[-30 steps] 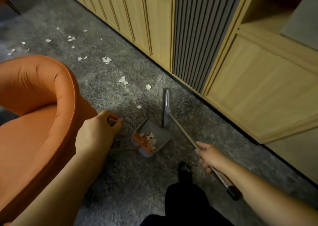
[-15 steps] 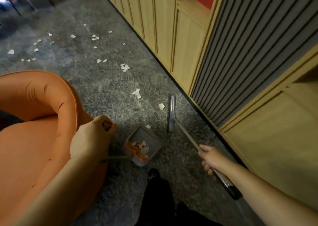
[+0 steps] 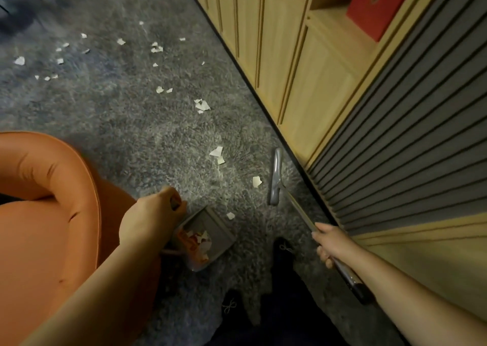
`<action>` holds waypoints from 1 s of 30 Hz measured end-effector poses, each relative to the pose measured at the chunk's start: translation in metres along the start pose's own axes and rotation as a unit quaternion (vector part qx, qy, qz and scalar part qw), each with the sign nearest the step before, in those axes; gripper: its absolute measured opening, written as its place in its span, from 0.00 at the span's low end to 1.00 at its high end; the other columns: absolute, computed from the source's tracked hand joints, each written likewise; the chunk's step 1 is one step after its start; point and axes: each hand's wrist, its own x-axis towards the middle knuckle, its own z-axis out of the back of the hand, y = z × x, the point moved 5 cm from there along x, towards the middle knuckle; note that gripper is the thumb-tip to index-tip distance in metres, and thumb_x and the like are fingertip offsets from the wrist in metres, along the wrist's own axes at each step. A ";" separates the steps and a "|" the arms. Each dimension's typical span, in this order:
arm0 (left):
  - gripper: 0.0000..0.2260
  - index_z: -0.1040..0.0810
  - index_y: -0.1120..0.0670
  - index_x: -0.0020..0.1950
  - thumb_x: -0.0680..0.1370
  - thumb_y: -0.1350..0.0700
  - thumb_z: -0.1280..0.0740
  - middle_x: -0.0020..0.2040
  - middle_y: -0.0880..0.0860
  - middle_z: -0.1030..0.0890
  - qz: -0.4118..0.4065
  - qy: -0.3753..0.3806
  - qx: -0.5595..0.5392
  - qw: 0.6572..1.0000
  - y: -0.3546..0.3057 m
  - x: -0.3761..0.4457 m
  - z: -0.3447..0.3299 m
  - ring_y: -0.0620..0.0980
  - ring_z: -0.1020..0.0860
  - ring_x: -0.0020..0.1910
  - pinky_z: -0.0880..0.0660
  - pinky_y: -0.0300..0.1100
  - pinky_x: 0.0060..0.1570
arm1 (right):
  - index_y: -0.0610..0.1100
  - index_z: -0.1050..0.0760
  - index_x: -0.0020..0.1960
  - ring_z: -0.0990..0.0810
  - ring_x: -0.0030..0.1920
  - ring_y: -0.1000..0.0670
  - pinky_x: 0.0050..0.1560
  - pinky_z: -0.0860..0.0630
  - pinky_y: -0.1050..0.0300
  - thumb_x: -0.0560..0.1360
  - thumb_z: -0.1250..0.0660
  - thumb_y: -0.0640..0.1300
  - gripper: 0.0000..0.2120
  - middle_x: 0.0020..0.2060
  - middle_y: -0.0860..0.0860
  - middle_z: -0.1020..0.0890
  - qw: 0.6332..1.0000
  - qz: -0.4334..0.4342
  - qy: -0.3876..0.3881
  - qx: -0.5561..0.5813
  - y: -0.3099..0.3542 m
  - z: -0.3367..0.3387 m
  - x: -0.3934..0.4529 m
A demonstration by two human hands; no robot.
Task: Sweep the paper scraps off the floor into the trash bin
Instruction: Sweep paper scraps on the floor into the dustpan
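Note:
My left hand (image 3: 150, 220) grips the top of the handle of a grey dustpan (image 3: 210, 236), which rests on the grey carpet and holds several white paper scraps. My right hand (image 3: 333, 243) grips the metal handle of a broom (image 3: 275, 178); its grey head stands on the carpet to the right of the pan. One scrap (image 3: 230, 215) lies just beyond the pan's lip, another scrap (image 3: 256, 181) lies beside the broom head, and several more scraps (image 3: 202, 105) trail away up the carpet. No trash bin is in view.
An orange armchair (image 3: 50, 208) fills the lower left, close against my left arm. Wooden cabinets (image 3: 297, 63) and a dark slatted panel (image 3: 411, 140) run along the right of the carpet. My dark shoes (image 3: 283, 249) stand behind the pan.
The view has shifted forward along the carpet, showing more scraps ahead. The dustpan and broom head have moved forward with me, and the pan sits closer to my left hand.

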 end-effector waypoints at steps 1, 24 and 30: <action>0.07 0.26 0.45 0.47 0.78 0.43 0.35 0.35 0.47 0.24 0.001 0.004 0.013 1.000 -0.005 0.012 0.001 0.47 0.25 0.32 0.32 0.39 0.26 | 0.47 0.44 0.77 0.34 0.22 0.51 0.19 0.37 0.65 0.83 0.45 0.41 0.24 0.28 0.45 0.30 1.000 0.002 0.002 -0.008 0.012 0.006 0.012; 0.07 0.22 0.41 0.49 0.75 0.40 0.33 0.31 0.43 0.26 0.048 -0.006 0.030 0.998 -0.016 0.068 0.005 0.42 0.28 0.28 0.35 0.38 0.23 | 0.41 0.35 0.72 0.29 0.27 0.48 0.26 0.30 0.55 0.82 0.43 0.42 0.19 0.33 0.42 0.24 0.959 -0.047 0.108 -0.258 0.147 0.019 0.163; 0.08 0.22 0.42 0.50 0.76 0.41 0.34 0.30 0.43 0.27 0.047 -0.015 0.025 0.998 -0.007 0.058 0.003 0.43 0.28 0.27 0.33 0.39 0.24 | 0.44 0.45 0.77 0.27 0.27 0.51 0.23 0.29 0.60 0.82 0.43 0.41 0.25 0.36 0.43 0.23 0.928 -0.029 0.186 -0.322 0.132 -0.017 0.132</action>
